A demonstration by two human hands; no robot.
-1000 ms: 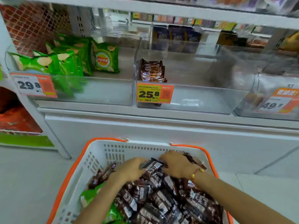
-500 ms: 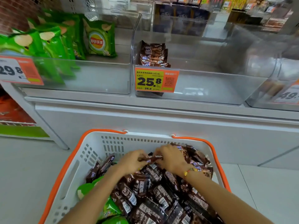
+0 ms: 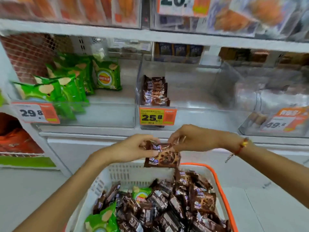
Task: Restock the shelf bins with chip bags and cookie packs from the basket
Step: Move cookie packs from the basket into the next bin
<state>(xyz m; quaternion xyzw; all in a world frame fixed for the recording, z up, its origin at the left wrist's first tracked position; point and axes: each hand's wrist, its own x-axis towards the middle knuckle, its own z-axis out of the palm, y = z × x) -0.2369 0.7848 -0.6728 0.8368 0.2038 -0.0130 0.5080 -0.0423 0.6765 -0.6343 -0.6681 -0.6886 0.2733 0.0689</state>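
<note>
A shop aisle: shelf bins (image 3: pixel 107 114) of snack packs, price tags (image 3: pixel 158 116) on bin fronts, basket (image 3: pixel 133 174) near.

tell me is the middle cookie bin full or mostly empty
Mostly empty: the middle bin holds one short row of cookie packs at its left side.

White shelf (image 3: pixel 87 130) carries row of clear bins; left bin (image 3: pixel 107 114) holds green chip bags (image 3: pixel 66 87), some upright, some leaning; middle bin (image 3: pixel 200 114) holds short stack of brown cookie packs (image 3: pixel 155 91) at its left wall, rest of bin floor bare; right bin (image 3: pixel 250 128) blurred, contents unclear. Price tags (image 3: pixel 158 116) clipped to bin fronts. Upper shelf (image 3: pixel 150 37) carries more clear bins with orange packs, blurred. Pale floor (image 3: pixel 25 198) carries white basket with orange rim (image 3: pixel 222 190), filled with cookie packs, few chip bags
</note>
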